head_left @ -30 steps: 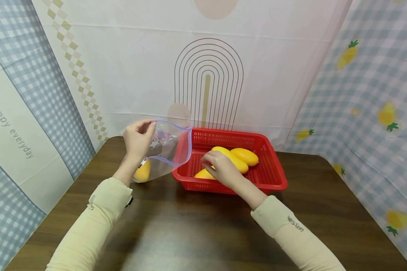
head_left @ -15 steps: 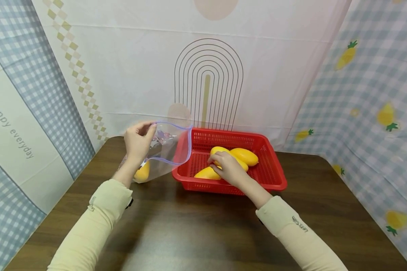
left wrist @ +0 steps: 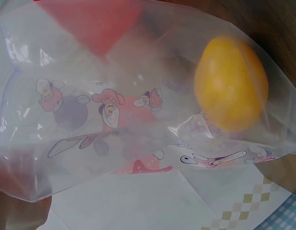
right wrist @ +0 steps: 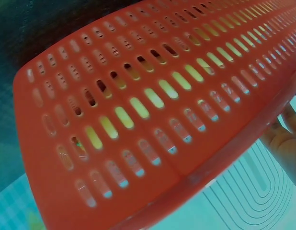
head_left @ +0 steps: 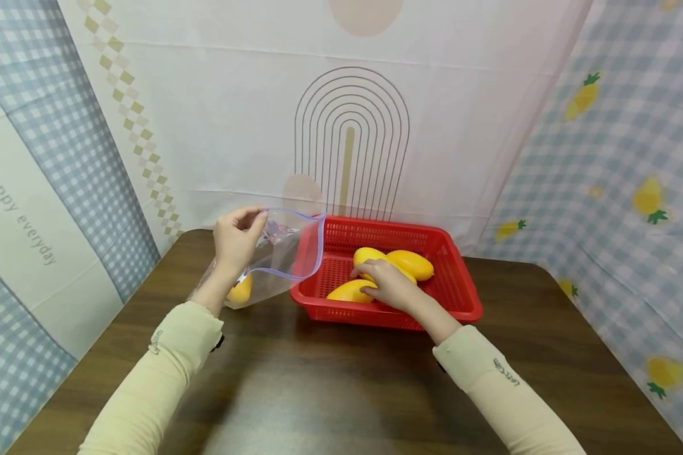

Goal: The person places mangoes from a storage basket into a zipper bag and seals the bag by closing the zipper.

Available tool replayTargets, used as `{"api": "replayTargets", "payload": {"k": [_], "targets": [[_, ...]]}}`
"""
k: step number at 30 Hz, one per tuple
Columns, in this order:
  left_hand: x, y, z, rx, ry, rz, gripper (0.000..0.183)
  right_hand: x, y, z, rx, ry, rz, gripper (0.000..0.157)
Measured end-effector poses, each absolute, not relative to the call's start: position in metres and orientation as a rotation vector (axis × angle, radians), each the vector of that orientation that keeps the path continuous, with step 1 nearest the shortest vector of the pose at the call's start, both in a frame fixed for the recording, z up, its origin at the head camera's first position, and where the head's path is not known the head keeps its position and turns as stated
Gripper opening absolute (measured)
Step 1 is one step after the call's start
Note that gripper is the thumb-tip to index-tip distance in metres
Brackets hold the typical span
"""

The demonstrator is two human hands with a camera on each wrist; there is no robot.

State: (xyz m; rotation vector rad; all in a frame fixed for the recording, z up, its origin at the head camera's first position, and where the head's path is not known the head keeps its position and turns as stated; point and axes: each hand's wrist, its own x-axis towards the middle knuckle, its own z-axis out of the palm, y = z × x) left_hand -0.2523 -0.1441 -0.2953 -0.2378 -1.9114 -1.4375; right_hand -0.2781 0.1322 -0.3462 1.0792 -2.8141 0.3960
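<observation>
My left hand (head_left: 236,243) pinches the upper edge of a clear zip bag (head_left: 287,253) with a purple seal. The bag's mouth gapes toward the basket. Inside lies one yellow mango (left wrist: 232,84), behind cartoon-printed plastic in the left wrist view. My right hand (head_left: 393,284) reaches over the near rim of a red plastic basket (head_left: 452,284), fingers and thumb curled round the middle mango (head_left: 367,254). Another mango (head_left: 350,291) lies in front of it and a third mango (head_left: 412,264) behind to the right. The basket wall hides most of the right wrist view.
Everything stands on a dark wooden table (head_left: 319,385). A white printed cloth (head_left: 233,114) hangs behind it, with checked cloths on both sides. The bag's mouth overlaps the basket's left rim.
My right hand has shifted slightly right and down onto the middle mango, its fingers spreading round it. The left hand and bag have moved only a little to the right.
</observation>
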Motion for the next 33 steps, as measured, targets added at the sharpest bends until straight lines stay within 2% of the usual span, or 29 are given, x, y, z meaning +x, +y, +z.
{"api": "replayTargets", "payload": {"k": [24, 33], "targets": [[-0.251, -0.14, -0.3, -0.261, -1.936, -1.435, 0.015, -0.294, 0.142, -0.363, 1.124, -2.89, 0.419, 0.037], [-0.25, -0.138, -0.297, -0.265, -1.95, -1.434, 0.016, -0.298, 0.141, -0.359, 1.146, -2.956, 0.414, 0.044]]}}
